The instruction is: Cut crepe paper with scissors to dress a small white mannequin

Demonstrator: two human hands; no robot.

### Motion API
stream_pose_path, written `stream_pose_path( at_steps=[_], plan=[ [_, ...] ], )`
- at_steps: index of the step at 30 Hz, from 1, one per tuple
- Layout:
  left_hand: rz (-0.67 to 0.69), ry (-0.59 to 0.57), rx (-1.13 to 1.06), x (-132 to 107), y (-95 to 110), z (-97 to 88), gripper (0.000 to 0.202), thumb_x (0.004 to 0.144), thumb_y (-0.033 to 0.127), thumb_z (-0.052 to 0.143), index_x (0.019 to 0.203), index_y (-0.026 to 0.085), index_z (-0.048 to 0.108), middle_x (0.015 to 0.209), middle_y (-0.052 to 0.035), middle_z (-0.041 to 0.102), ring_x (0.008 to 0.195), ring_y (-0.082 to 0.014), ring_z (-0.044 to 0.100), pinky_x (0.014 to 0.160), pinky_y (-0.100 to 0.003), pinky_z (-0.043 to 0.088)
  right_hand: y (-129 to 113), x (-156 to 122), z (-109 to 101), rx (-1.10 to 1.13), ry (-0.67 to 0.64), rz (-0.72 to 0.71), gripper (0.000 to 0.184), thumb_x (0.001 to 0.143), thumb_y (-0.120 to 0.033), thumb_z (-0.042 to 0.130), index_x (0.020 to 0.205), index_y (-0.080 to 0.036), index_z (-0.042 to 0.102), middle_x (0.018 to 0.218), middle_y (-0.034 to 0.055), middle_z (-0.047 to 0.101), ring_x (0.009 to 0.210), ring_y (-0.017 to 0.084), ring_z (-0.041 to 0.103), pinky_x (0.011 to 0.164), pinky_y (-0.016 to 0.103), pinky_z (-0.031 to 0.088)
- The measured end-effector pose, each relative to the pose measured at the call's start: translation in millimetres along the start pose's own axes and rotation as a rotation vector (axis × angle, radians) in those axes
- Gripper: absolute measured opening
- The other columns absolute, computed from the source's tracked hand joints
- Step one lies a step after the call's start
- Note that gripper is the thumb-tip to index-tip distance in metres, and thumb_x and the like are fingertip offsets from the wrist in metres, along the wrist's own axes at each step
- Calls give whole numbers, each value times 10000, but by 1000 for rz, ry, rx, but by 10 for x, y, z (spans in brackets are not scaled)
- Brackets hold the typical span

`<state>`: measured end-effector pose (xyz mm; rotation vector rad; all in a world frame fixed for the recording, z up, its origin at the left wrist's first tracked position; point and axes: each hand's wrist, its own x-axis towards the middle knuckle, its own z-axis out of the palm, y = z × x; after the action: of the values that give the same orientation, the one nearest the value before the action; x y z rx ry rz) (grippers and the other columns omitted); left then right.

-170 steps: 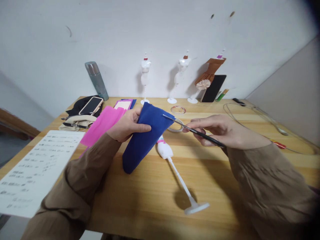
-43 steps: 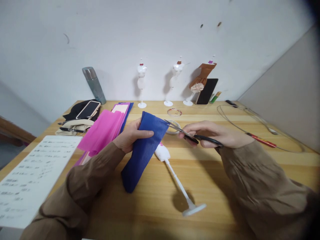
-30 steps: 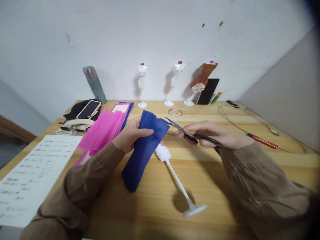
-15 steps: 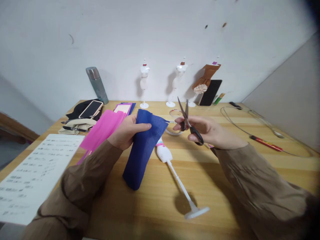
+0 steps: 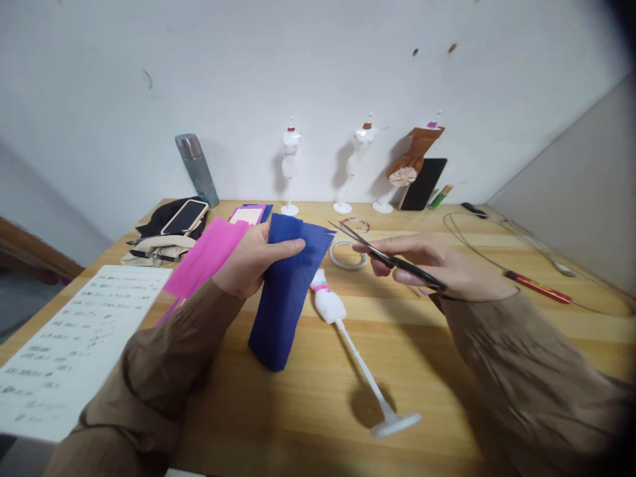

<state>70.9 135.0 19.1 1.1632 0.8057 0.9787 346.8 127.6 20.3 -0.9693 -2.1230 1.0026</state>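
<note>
Left hand point(image 5: 248, 258) pinches the folded blue sheet point(image 5: 283, 305) near its upper end, thumb flat across the front face; the fingers behind are mostly hidden, so how they lie cannot be told. The sheet is held up over the wooden desk point(image 5: 298, 427), centre of view, its long lower end hanging free, tilted down toward the wearer. Right hand point(image 5: 440, 265) is curled round the black handles of the scissors point(image 5: 381, 256), fingers closed on them; which finger sits in which loop is unclear. Blades stand slightly parted, tips just beside the sheet's upper right corner, which ends in a thin, ragged point; contact cannot be judged. Risks, as judged: the sheet looks thin and has only one pinch holding it, so a blade pushing sideways could fold the corner over instead of biting. Layers not pinched firmly may slide, leaving edges uneven. A long stroke leftward would bring the tips toward the thumb, the nearest part of the hand. Below and beyond, a white mannequin point(image 5: 330, 307) lies on its side, partly behind the sheet, and a pale tape roll point(image 5: 350, 266) sits under the blades; a dropped wrist could knock either. Pink paper point(image 5: 206, 255) lies close behind the left forearm, near enough to be dragged by the sleeve point(image 5: 163, 368) if that arm swings outward.
</note>
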Motion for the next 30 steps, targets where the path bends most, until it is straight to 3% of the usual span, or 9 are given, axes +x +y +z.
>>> stream_pose_path(
  at_steps=[3, 8, 15, 19, 24, 30],
  plan=[
    [43, 51, 28, 4, -22, 7, 374, 614, 291, 855, 903, 116, 695, 828, -57, 720, 740, -188, 654, 722, -316, 510, -38, -15, -21, 15, -23, -8, 582, 782, -593, 700, 1114, -121, 771, 683, 68, 612, 680, 183, 548, 648, 324, 487],
    [48, 26, 47, 10, -56, 47, 352, 613, 283, 841, 886, 122, 687, 802, -46, 707, 729, -184, 649, 706, -311, 505, -2, -6, -10, 7, -70, -50, 535, 785, -520, 708, 1106, -97, 776, 651, 54, 610, 570, 140, 482, 507, 272, 391],
    [64, 125, 165, 15, -80, 159, 293, 609, 264, 817, 811, 133, 650, 762, -37, 674, 690, -170, 620, 634, -286, 475, 54, -10, -11, 77, -125, -27, 612, 791, -529, 710, 1176, -55, 738, 620, 38, 571, 546, 119, 444, 512, 265, 367],
    [64, 160, 195, 19, -85, 186, 284, 600, 264, 817, 784, 133, 645, 768, -41, 670, 699, -173, 618, 623, -285, 472, 11, -5, -13, 70, -90, -39, 538, 805, -509, 699, 1126, -82, 769, 633, 50, 610, 519, 109, 418, 475, 255, 355],
    [38, 112, 161, 14, -69, 192, 282, 607, 261, 814, 782, 128, 636, 758, -40, 664, 686, -165, 612, 627, -284, 469, 9, 6, -24, 22, -93, 10, 521, 793, -490, 712, 1101, -75, 782, 651, 89, 649, 562, 143, 496, 455, 246, 354],
    [8, 67, 79, 28, -93, 180, 284, 595, 243, 822, 767, 131, 625, 734, -32, 656, 674, -164, 612, 633, -285, 466, 49, 3, -17, 60, -96, -15, 537, 793, -510, 716, 1109, -80, 780, 614, 55, 616, 517, 115, 443, 482, 252, 374]
  ],
)
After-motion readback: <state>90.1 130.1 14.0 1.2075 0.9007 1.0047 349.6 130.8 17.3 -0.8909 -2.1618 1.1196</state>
